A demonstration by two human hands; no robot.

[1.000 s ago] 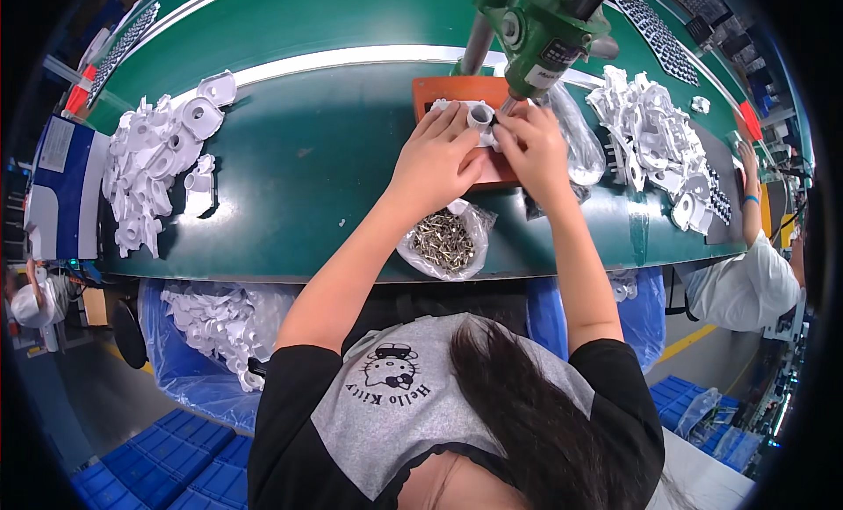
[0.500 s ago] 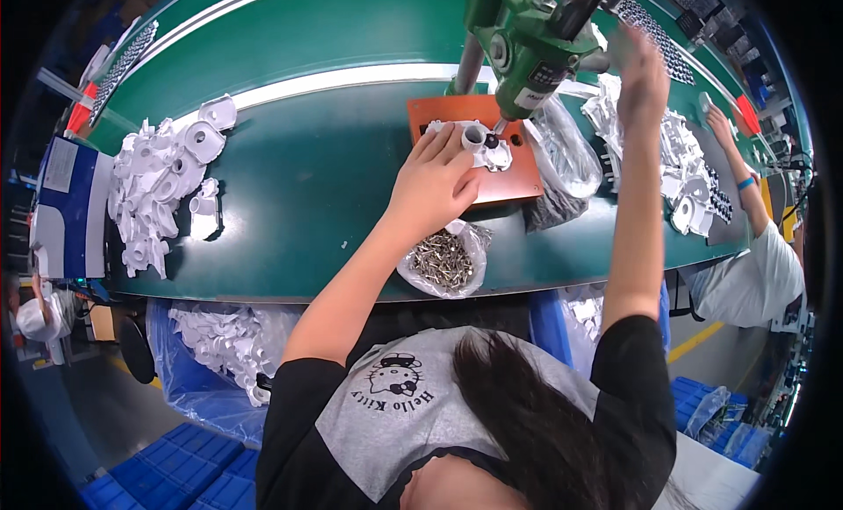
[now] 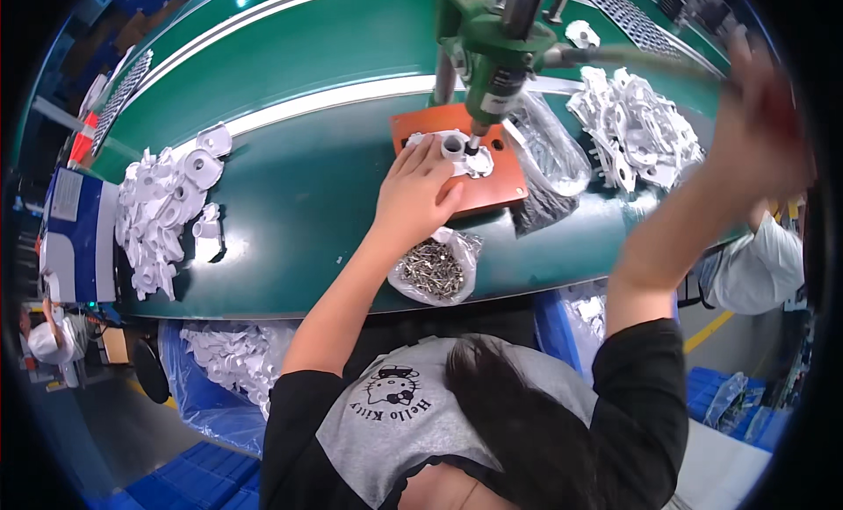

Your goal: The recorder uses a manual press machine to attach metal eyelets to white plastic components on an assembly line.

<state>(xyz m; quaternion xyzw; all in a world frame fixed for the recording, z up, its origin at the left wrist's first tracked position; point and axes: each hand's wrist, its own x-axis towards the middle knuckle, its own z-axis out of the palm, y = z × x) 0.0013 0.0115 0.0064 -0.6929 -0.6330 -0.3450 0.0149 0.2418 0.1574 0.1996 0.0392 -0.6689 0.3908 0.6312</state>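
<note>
My left hand lies with fingers stretched out over a white plastic part, its thumb apart. The part rests on an orange block and has a round grey-white collar. Beside the collar, the tip of a green hand press reaches down to a small dark piece on the part; whether it touches is hard to see. Off to the right, my right hand is blurred by motion, its fingers closed around the end of the press lever.
A clear bag of metal screws sits at the bench's front edge. White parts are heaped at the left and right. Plastic bags lie right of the block. Below the bench stands a lined blue bin. A co-worker's sleeve shows far right.
My right hand has swung outward to the right and toward me, bringing the lever around. The press tip has come down toward the part. My left hand stays on the part.
</note>
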